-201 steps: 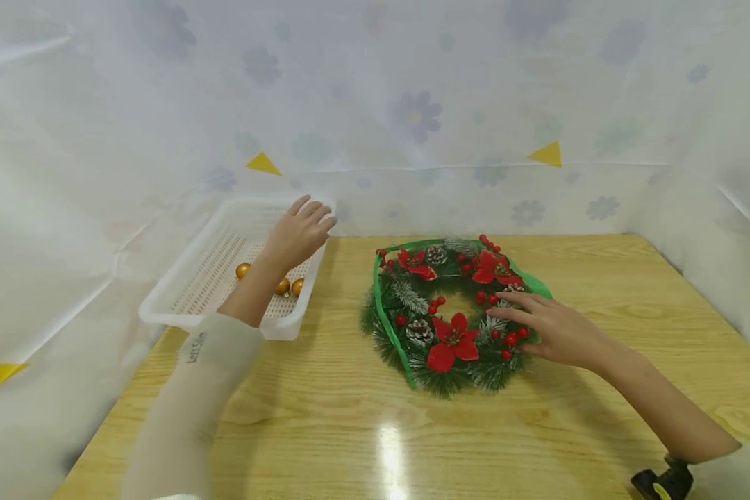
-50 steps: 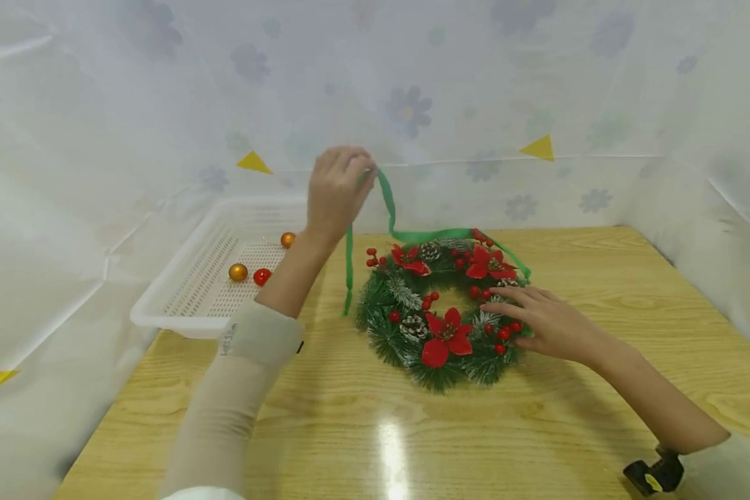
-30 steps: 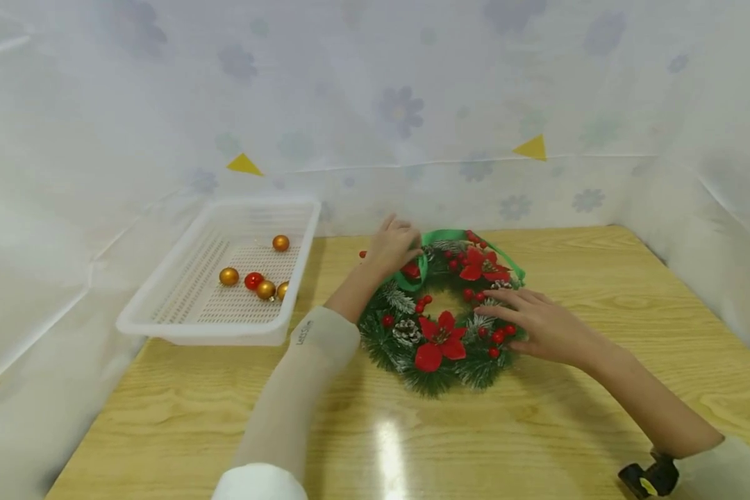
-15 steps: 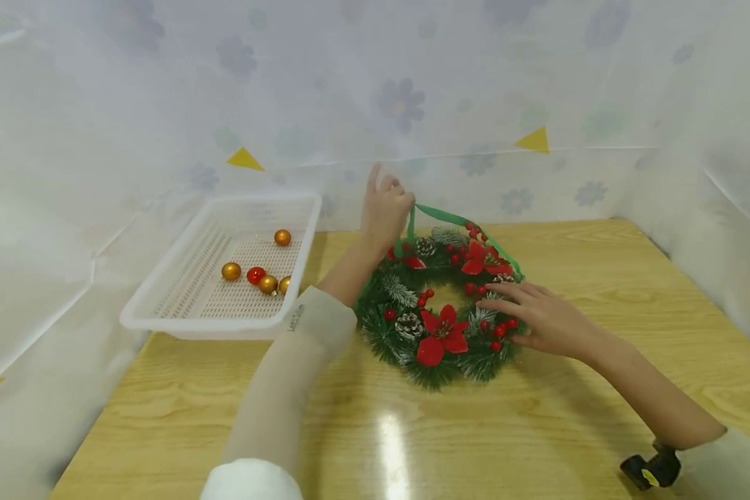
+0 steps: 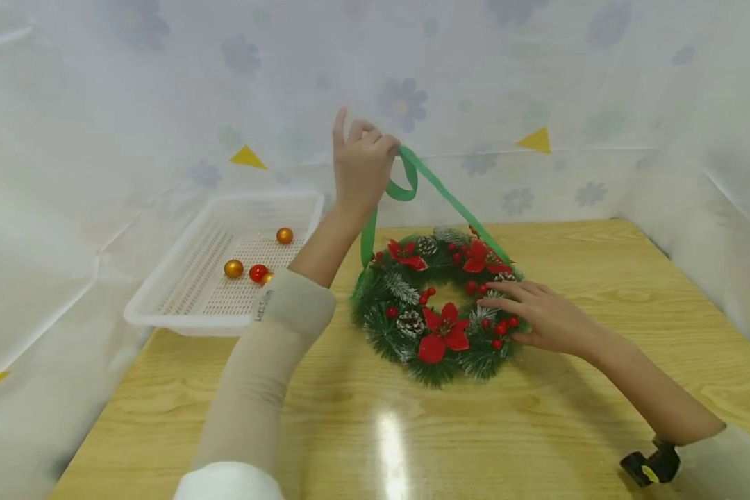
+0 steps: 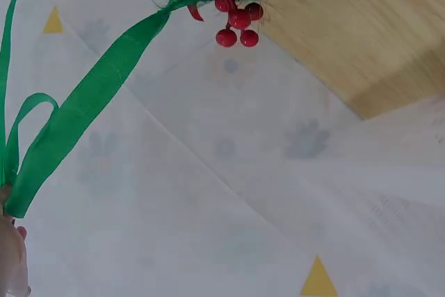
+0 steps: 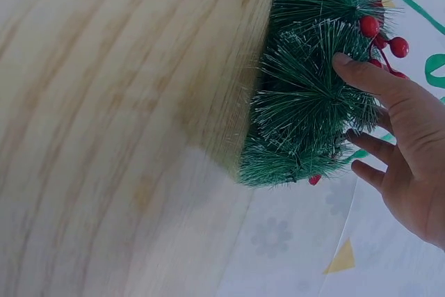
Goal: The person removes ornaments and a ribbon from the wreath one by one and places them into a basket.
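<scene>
A green Christmas wreath (image 5: 437, 371) with red poinsettias, berries and pine cones lies on the table. My left hand (image 5: 362, 167) is raised above its far left side and pinches a green ribbon (image 5: 450, 198). One length of ribbon runs straight down to the wreath's right side, another hangs down on the left, and a small loop dangles between them. In the left wrist view only part of the left hand (image 6: 10, 259) shows at the edge. My right hand (image 5: 546, 316) rests on the wreath's right side; its fingers (image 7: 372, 78) lie spread over the needles, not curled round them.
A white plastic basket (image 5: 187, 323) stands on the left of the wooden table (image 5: 462, 444). Inside are gold balls (image 5: 234, 269) and a red ball (image 5: 258, 272); the left arm hides part of it. Flowered white sheeting (image 5: 406, 62) encloses the back and sides.
From over the basket, my left hand came to the ribbon, dipped to the wreath's far left, then rose up and left, drawing the ribbon off the wreath. My right hand stayed put.
</scene>
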The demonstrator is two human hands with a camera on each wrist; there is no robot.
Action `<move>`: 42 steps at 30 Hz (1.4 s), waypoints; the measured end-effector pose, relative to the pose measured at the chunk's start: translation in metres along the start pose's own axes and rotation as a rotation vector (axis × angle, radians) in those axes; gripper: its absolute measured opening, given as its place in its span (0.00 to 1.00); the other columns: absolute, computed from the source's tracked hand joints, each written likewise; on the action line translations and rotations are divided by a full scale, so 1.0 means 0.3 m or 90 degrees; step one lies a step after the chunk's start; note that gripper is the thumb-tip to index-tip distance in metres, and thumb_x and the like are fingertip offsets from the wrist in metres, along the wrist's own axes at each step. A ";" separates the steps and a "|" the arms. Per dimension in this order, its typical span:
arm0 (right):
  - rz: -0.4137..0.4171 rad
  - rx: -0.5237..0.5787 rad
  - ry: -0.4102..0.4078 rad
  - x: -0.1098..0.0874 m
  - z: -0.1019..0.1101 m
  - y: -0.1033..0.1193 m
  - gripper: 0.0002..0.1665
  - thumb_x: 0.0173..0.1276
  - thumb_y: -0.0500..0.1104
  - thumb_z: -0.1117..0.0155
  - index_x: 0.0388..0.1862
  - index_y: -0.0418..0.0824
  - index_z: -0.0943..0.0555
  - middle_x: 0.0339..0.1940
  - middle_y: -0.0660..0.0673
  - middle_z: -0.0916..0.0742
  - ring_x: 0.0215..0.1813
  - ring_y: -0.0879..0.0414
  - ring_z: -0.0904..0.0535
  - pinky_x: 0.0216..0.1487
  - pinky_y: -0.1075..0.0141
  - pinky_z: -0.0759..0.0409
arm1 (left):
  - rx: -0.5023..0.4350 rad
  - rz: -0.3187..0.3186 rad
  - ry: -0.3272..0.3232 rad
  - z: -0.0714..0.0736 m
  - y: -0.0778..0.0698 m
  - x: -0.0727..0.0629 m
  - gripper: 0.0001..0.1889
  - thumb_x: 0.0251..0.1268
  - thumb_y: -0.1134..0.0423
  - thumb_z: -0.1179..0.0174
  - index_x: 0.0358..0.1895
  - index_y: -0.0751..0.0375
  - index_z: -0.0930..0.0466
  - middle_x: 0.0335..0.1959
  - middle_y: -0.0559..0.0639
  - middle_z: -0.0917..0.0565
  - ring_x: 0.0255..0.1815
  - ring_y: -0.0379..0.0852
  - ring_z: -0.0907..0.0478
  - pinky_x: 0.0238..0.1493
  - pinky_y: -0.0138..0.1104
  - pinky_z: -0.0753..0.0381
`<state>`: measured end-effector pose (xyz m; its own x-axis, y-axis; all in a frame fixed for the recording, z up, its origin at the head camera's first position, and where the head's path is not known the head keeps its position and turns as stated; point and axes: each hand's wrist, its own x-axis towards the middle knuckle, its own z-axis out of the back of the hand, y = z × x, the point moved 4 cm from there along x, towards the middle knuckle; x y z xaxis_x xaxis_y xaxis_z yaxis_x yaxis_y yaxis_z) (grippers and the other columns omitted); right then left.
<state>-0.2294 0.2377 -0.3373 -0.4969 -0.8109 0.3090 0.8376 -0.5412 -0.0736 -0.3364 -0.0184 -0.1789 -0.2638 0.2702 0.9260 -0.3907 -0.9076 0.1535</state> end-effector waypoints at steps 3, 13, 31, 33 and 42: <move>-0.002 -0.002 0.003 -0.001 0.001 -0.005 0.44 0.39 0.41 0.21 0.60 0.42 0.28 0.58 0.34 0.28 0.52 0.38 0.29 0.47 0.40 0.30 | -0.002 0.011 -0.015 0.026 0.038 0.023 0.11 0.65 0.63 0.45 0.29 0.56 0.13 0.25 0.49 0.16 0.43 0.47 0.25 0.68 0.44 0.55; -0.013 -0.007 0.014 -0.010 -0.013 -0.020 0.44 0.40 0.41 0.22 0.61 0.43 0.28 0.59 0.34 0.28 0.53 0.37 0.29 0.48 0.40 0.30 | 0.019 0.004 -0.038 0.119 0.192 0.079 0.12 0.66 0.66 0.48 0.31 0.60 0.13 0.27 0.53 0.16 0.43 0.51 0.25 0.68 0.43 0.58; -0.010 -0.008 0.007 -0.017 -0.014 -0.029 0.45 0.39 0.41 0.21 0.61 0.42 0.29 0.59 0.34 0.28 0.52 0.37 0.29 0.47 0.40 0.30 | 0.112 0.174 0.055 0.315 0.607 0.033 0.13 0.67 0.68 0.51 0.38 0.66 0.15 0.36 0.60 0.17 0.49 0.57 0.29 0.68 0.41 0.63; -0.011 -0.011 0.009 -0.019 -0.014 -0.031 0.45 0.40 0.41 0.21 0.61 0.43 0.29 0.59 0.34 0.28 0.52 0.37 0.29 0.47 0.41 0.30 | 0.122 0.177 0.088 0.307 0.623 -0.001 0.13 0.68 0.68 0.52 0.39 0.66 0.15 0.36 0.61 0.17 0.50 0.58 0.29 0.68 0.42 0.63; -0.011 -0.015 0.006 -0.022 -0.014 -0.027 0.45 0.39 0.41 0.21 0.60 0.43 0.29 0.59 0.34 0.28 0.52 0.38 0.29 0.47 0.41 0.29 | 0.098 0.118 0.214 0.184 0.644 -0.258 0.05 0.60 0.69 0.40 0.35 0.68 0.17 0.36 0.61 0.17 0.46 0.59 0.28 0.68 0.44 0.56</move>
<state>-0.2340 0.2464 -0.3427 -0.5141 -0.8032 0.3010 0.8230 -0.5608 -0.0907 -0.3428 -0.2323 -0.2019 -0.6000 0.1650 0.7828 -0.1808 -0.9812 0.0683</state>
